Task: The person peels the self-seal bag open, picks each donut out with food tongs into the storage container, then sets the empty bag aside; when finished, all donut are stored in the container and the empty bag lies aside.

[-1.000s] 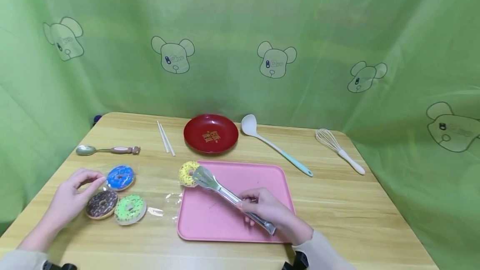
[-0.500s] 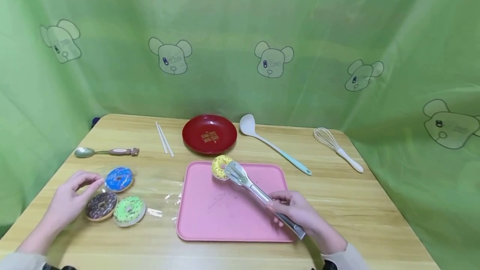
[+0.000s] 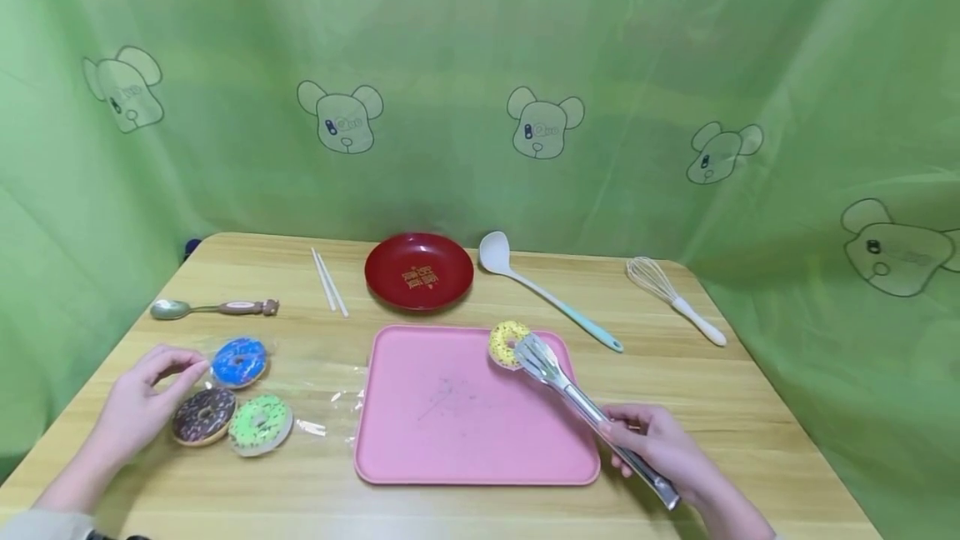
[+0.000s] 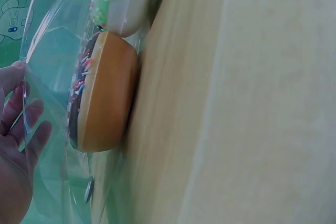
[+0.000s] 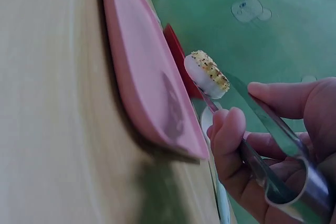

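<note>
My right hand (image 3: 652, 448) grips metal tongs (image 3: 581, 398), whose tips pinch a yellow sprinkled donut (image 3: 504, 343). In the right wrist view the donut hangs above the pink tray (image 5: 147, 66), near its back right corner. On the left side, my left hand (image 3: 146, 394) pinches the edge of a clear plastic bag (image 4: 52, 77) between thumb and fingers. Inside or under that clear film lie a blue donut (image 3: 240, 362), a chocolate donut (image 3: 204, 416) and a green donut (image 3: 259, 424).
Behind the tray stands a red plate (image 3: 420, 272). White chopsticks (image 3: 328, 282) and a spoon (image 3: 213, 308) lie to its left. To the right are a ladle (image 3: 551, 297) and a whisk (image 3: 675, 300). A green curtain (image 3: 450, 23) surrounds the table.
My right hand has carried the yellow donut in the tongs rightward, from the tray's left edge to above its back right part. My left hand has stayed at the bag.
</note>
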